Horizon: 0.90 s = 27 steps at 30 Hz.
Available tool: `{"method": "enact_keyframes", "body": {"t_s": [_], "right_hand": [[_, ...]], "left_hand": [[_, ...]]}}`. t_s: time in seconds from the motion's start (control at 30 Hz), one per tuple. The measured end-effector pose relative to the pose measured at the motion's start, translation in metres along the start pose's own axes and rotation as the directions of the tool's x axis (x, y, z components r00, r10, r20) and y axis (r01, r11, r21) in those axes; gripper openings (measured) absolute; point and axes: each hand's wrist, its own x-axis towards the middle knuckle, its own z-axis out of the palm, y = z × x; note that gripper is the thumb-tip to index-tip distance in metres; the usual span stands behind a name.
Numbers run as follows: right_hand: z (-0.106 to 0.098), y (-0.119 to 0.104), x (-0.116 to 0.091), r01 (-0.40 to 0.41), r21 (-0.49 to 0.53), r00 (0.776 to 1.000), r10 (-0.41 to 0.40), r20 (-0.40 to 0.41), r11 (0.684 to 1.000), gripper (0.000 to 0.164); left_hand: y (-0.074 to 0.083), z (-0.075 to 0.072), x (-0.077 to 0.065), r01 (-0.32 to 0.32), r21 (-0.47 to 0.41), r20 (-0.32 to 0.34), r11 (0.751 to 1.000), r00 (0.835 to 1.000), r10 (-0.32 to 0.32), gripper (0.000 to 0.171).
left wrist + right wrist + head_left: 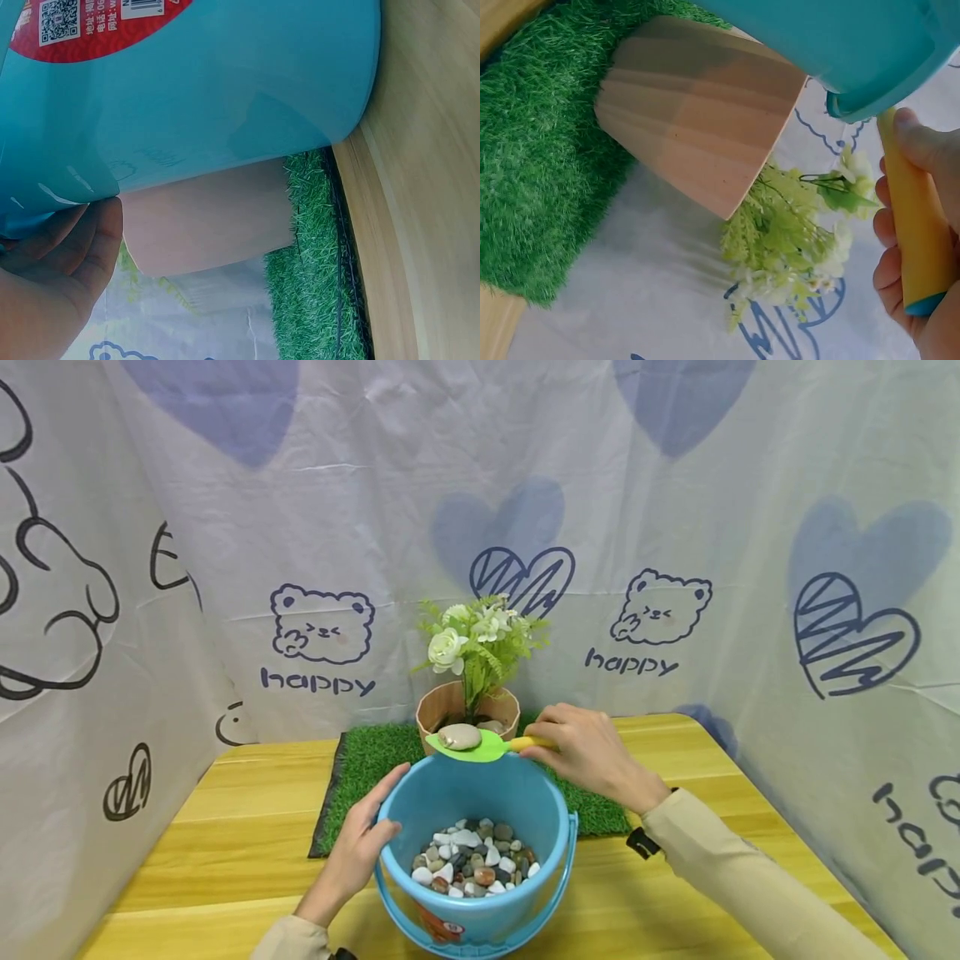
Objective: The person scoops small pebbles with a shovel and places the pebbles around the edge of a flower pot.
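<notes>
A blue bucket (474,793) stands at the front of the table, with a layer of mixed pebbles (476,858) at its bottom. My left hand (356,843) holds its left rim, thumb at the edge and fingers along the outer wall (195,97). My right hand (585,752) grips the yellow handle (915,217) of a toy shovel. Its green blade (487,747) is level above the bucket's far rim and bears one large beige stone (460,737). Just behind is a wooden flower pot (429,710) with white flowers (447,649); another stone (491,726) shows inside it.
A green turf mat (375,752) lies under the pot. The wood-grain table (225,827) extends to both sides. A printed white cloth (405,535) hangs close behind the pot and along both sides. The bucket's handle (568,868) hangs down at the front.
</notes>
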Motion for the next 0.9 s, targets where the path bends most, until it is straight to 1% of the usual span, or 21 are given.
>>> {"method": "enact_keyframes", "body": {"t_s": [0.1,0.2,0.3,0.5,0.63,0.7,0.9], "right_hand": [[0.002,0.001,0.003,-0.071,-0.009,0.996,0.071,0.045,0.997,0.020],[0.005,0.001,0.004,-0.130,-0.030,0.988,0.132,0.084,0.991,0.020],[0.010,0.001,0.005,-0.176,-0.046,0.977,0.180,0.112,0.983,0.021],[0.016,0.004,0.005,-0.263,-0.033,0.953,0.265,0.149,0.964,0.022],[0.017,0.005,0.004,-0.290,-0.023,0.942,0.289,0.170,0.957,0.023],[0.017,0.005,0.005,-0.295,-0.016,0.940,0.293,0.174,0.955,0.023],[0.013,0.005,0.006,-0.295,0.002,0.947,0.292,0.132,0.955,0.024]], "left_hand": [[0.000,0.000,0.000,0.003,-0.004,-0.008,1.000,1.000,-0.003,0.071],[-0.001,0.001,-0.001,-0.001,0.000,-0.010,1.000,1.000,0.001,0.070],[-0.002,0.001,-0.001,-0.007,0.002,-0.012,1.000,1.000,0.007,0.069],[-0.001,0.001,-0.002,-0.008,-0.006,-0.011,1.000,1.000,0.008,0.069],[-0.001,0.002,-0.002,-0.008,-0.001,-0.014,1.000,1.000,0.008,0.069],[0.000,0.002,-0.002,-0.006,-0.003,-0.015,1.000,1.000,0.006,0.069],[0.000,0.001,-0.001,-0.002,-0.008,-0.016,1.000,1.000,0.002,0.069]]}}
